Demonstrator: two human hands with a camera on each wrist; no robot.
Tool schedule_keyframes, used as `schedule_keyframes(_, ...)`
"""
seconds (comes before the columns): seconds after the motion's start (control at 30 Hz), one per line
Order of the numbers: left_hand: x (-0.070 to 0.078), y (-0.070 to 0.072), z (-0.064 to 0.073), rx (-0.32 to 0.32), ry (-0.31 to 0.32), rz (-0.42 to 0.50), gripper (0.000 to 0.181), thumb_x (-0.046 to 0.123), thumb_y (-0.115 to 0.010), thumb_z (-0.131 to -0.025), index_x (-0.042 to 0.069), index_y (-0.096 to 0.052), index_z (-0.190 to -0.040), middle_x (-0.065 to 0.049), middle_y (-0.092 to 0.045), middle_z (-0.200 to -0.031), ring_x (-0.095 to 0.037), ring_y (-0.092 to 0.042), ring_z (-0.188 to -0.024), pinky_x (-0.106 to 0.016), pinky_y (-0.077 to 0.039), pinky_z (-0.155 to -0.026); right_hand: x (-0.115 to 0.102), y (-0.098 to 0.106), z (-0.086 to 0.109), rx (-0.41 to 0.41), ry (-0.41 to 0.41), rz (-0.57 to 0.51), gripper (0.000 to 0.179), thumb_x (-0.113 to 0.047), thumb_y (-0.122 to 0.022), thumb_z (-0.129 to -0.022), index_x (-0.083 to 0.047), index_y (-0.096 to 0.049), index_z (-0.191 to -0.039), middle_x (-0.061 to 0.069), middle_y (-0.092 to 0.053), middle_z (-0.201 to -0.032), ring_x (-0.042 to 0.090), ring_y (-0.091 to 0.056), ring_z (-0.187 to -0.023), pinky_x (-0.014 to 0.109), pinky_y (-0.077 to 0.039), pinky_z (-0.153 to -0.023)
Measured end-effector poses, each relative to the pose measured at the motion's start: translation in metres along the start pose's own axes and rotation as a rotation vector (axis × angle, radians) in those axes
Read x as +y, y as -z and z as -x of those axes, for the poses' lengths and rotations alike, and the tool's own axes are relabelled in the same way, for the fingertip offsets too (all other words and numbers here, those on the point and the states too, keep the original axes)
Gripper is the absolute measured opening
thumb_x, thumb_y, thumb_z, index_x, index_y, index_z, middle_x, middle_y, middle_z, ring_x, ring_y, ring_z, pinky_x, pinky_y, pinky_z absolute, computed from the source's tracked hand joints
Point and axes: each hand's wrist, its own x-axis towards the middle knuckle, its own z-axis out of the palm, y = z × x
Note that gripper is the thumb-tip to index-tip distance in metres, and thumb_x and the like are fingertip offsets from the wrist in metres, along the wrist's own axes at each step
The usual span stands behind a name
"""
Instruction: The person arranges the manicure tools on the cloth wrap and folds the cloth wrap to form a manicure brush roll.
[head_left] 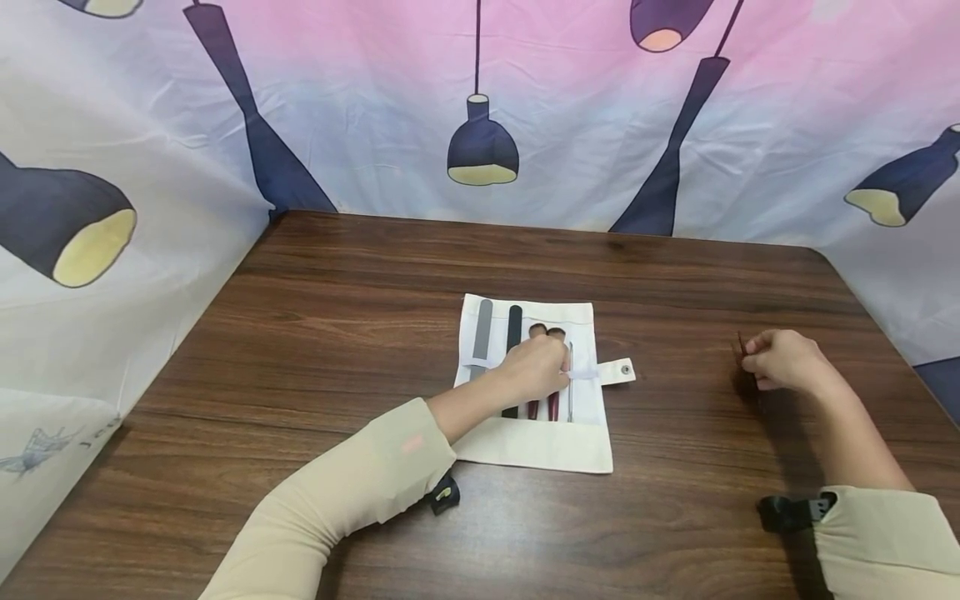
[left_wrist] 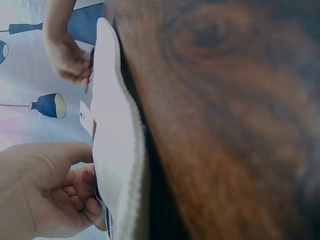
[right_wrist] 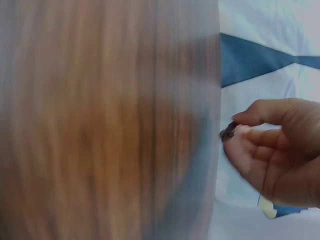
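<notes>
A white fabric pouch (head_left: pixel 536 446) lies unfolded on the table. Under its elastic band (head_left: pixel 583 374) sit a grey nail file (head_left: pixel 482 329), a black nail file (head_left: pixel 513 325), two brushes (head_left: pixel 556 333) with dark red handles, and a thin metal tool (head_left: pixel 571 404). My left hand (head_left: pixel 534 368) reaches over the pouch, curled fingertips and thumb pinching the band beside the metal tool; it hides the middle of the brushes. Well to the right, my right hand (head_left: pixel 783 360) pinches a thin dark brown object (right_wrist: pixel 229 131) between thumb and fingers just above the table; its kind cannot be told.
The pouch's snap strap (head_left: pixel 618 372) sticks out to the right. All this is on a dark wooden table (head_left: pixel 360 333), with a lamp-patterned curtain (head_left: pixel 360 125) hanging behind its far edge. Dark straps (head_left: pixel 787 512) sit at both wrists.
</notes>
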Motion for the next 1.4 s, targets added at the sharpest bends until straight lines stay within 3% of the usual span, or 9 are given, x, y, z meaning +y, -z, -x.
schedule_keyframes(0.13,0.000,0.000,0.000,-0.005,-0.006,-0.005,0.008,0.014,-0.065,-0.084,0.008,-0.069,-0.088,-0.001,-0.066,-0.087,-0.010,-0.054,-0.065,-0.021,-0.042,-0.049,-0.015,-0.007,-0.003,0.122,0.061,-0.078,0.038,-0.011,-0.051,-0.089,0.014,-0.044,-0.116,0.027,-0.057,-0.100,0.017,-0.065,-0.068,0.033,-0.053,-0.062)
schedule_keyframes(0.27,0.001,0.000,-0.001,-0.005,-0.005,-0.008,0.007,0.014,-0.064,-0.084,0.009,-0.068,-0.086,0.000,-0.065,-0.084,-0.010,-0.053,-0.064,-0.022,-0.043,-0.049,-0.032,-0.015,-0.007,0.188,0.123,-0.178,0.039,-0.012,-0.051,-0.092,0.012,-0.043,-0.121,0.023,-0.055,-0.102,0.007,-0.062,-0.066,0.029,-0.053,-0.064)
schedule_keyframes(0.47,0.002,-0.001,-0.002,-0.002,-0.020,-0.053,0.015,0.015,-0.063,-0.084,0.012,-0.060,-0.070,0.002,-0.055,-0.068,-0.011,-0.051,-0.057,-0.024,-0.041,-0.045,-0.058,-0.030,-0.016,0.266,0.240,-0.435,0.036,-0.002,-0.050,-0.091,0.013,-0.040,-0.121,0.000,-0.055,-0.085,0.002,-0.060,-0.065,0.026,-0.053,-0.064)
schedule_keyframes(0.57,0.005,-0.001,-0.001,0.005,-0.038,-0.089,0.016,0.015,-0.062,-0.085,0.012,-0.057,-0.070,0.002,-0.053,-0.069,-0.012,-0.051,-0.059,-0.025,-0.042,-0.046,-0.069,-0.038,-0.021,0.292,0.292,-0.600,0.029,0.005,-0.051,-0.088,0.008,-0.041,-0.115,-0.006,-0.057,-0.079,0.004,-0.061,-0.064,0.025,-0.053,-0.063)
schedule_keyframes(0.7,0.010,-0.001,-0.003,-0.004,-0.051,-0.101,0.012,0.015,-0.062,-0.085,0.011,-0.058,-0.074,0.003,-0.053,-0.068,-0.011,-0.050,-0.059,-0.025,-0.042,-0.046,-0.084,-0.048,-0.027,0.300,0.367,-0.835,0.026,0.012,-0.049,-0.084,-0.002,-0.045,-0.104,-0.003,-0.059,-0.076,0.008,-0.063,-0.062,0.025,-0.052,-0.061)
schedule_keyframes(0.83,0.015,-0.002,-0.006,-0.028,-0.053,-0.111,0.014,0.015,-0.063,-0.084,0.010,-0.059,-0.071,0.003,-0.050,-0.062,-0.010,-0.047,-0.052,-0.023,-0.040,-0.042,-0.100,-0.055,-0.031,0.267,0.436,-0.956,0.029,0.016,-0.047,-0.082,-0.006,-0.047,-0.101,0.002,-0.058,-0.076,0.012,-0.064,-0.063,0.026,-0.053,-0.061)
schedule_keyframes(1.0,0.019,-0.004,-0.011,-0.035,-0.047,-0.138,0.015,0.014,-0.063,-0.083,0.011,-0.058,-0.069,0.002,-0.048,-0.058,-0.010,-0.045,-0.050,-0.022,-0.038,-0.040,-0.115,-0.064,-0.038,0.207,0.482,-0.906,0.033,0.017,-0.047,-0.082,-0.007,-0.043,-0.104,0.005,-0.057,-0.077,0.015,-0.064,-0.065,0.031,-0.053,-0.065)
schedule_keyframes(1.17,0.019,-0.005,-0.015,-0.041,-0.017,-0.147,0.021,0.016,-0.063,-0.084,0.013,-0.055,-0.064,0.001,-0.050,-0.061,-0.012,-0.047,-0.055,-0.025,-0.040,-0.042,-0.122,-0.073,-0.045,0.179,0.513,-0.829,0.043,0.017,-0.048,-0.081,-0.004,-0.034,-0.117,0.005,-0.056,-0.076,0.015,-0.065,-0.065,0.031,-0.053,-0.063)
schedule_keyframes(1.4,0.016,-0.005,-0.015,-0.046,-0.001,-0.126,0.029,0.016,-0.062,-0.084,0.014,-0.049,-0.058,0.002,-0.048,-0.061,-0.012,-0.046,-0.056,-0.027,-0.040,-0.043,-0.126,-0.078,-0.051,0.137,0.485,-0.723,0.056,0.017,-0.050,-0.081,-0.002,-0.031,-0.130,0.008,-0.054,-0.075,0.014,-0.064,-0.065,0.033,-0.053,-0.064)
